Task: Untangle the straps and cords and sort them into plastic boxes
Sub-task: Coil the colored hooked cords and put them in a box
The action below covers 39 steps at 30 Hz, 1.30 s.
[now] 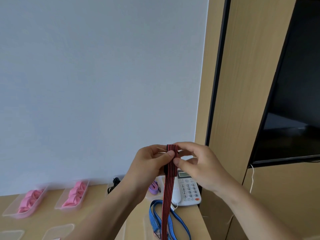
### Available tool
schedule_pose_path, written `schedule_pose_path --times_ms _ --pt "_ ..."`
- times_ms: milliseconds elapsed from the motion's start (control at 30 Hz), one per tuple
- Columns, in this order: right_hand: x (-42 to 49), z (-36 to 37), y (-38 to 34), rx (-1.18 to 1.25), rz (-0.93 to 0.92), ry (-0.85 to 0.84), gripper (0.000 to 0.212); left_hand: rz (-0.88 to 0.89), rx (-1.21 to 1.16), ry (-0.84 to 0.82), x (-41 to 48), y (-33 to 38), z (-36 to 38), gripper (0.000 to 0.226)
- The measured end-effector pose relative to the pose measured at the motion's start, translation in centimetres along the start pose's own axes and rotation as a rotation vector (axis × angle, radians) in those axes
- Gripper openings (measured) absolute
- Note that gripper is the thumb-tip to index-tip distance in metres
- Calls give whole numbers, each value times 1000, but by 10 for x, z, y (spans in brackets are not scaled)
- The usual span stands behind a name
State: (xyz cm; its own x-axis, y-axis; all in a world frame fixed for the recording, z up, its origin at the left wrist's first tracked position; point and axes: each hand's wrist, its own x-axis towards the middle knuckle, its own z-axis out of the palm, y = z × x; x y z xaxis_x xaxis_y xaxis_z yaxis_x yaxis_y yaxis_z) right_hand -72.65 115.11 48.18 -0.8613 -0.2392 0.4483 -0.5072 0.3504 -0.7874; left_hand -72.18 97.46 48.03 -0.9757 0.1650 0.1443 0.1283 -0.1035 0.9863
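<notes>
- Both hands are raised above the white telephone (187, 191), which sits at the right end of the wooden desk (103, 208).
- Between them is a red-and-black striped strap (170, 168), folded over at the top into a flat bundle.
- The left hand (151, 164) pinches the strap: its thumb presses the front of the bundle and its fingers curl behind it.
- The right hand (199, 168) pinches the same bundle from the other side, thumb tip on the strap's edge and forefinger hooked over the fold.
- The strap's loose length hangs straight down past the telephone's left edge and runs out at the bottom of the view.
- A blue striped strap (155, 216) lies looped on the desk just in front of the telephone, behind the hanging red one.
- Just left of the telephone lies a purple strap (153, 187), partly hidden by the left wrist.
- Farther left of the telephone is a black cord (114, 184) in a clear box against the wall.
- Well to the left of the telephone stand two clear plastic boxes, a nearer one (58, 206) and a farther one (8, 214), each holding pink straps (75, 194).
- A dark screen (294, 101) hangs on the wooden panel to the right of the telephone.
</notes>
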Motion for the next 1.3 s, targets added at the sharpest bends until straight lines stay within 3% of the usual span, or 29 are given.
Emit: schedule_pose_path --times_ms 367,567,833,1067,1300 --pt "9 5 9 154 3 112 30 -158 -16 -79 5 -6 -4 49" --pt "17 3 7 208 -85 200 33 -266 -32 -59 4 -9 -4 57" --pt "8 15 7 -69 -334 317 31 -319 -87 -68 0 -13 -5 67" --pt "-5 30 15 -263 -600 347 36 -277 -212 -18 3 -6 -9 43" --pt "-18 35 26 -373 -656 289 35 -279 -205 -7 4 -11 -10 30"
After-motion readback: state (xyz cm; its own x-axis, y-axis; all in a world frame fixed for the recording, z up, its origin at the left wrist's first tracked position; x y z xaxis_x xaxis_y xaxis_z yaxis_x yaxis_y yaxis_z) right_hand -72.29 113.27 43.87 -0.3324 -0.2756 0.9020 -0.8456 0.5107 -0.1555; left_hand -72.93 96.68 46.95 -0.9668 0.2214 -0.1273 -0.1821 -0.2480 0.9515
